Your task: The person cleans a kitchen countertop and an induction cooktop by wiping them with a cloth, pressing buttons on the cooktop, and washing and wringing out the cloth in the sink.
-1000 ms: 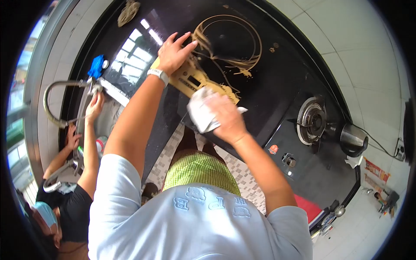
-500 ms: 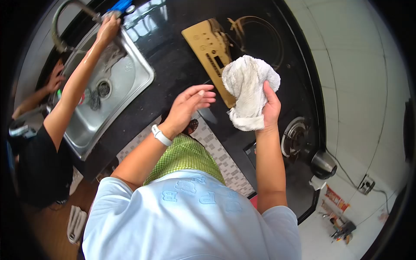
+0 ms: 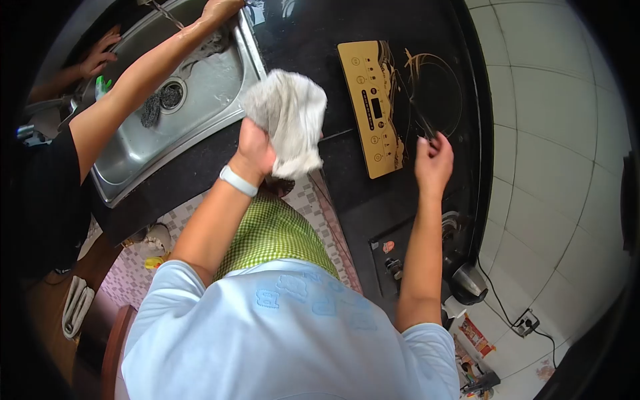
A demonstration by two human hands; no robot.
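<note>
While left hand held cloth clear of cooker, right hand's grip looked narrow, contents unclear; whether cooker was clean, couldn't tell.

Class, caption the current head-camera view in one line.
A crumpled white cloth in the left hand, the right hand by a black cooktop with a flat gold control panel.

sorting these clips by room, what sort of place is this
Most likely a kitchen: a stainless steel sink is set in the black counter, an induction cooktop with a gold control panel lies on it, and a metal kettle stands near a wall socket.
</note>
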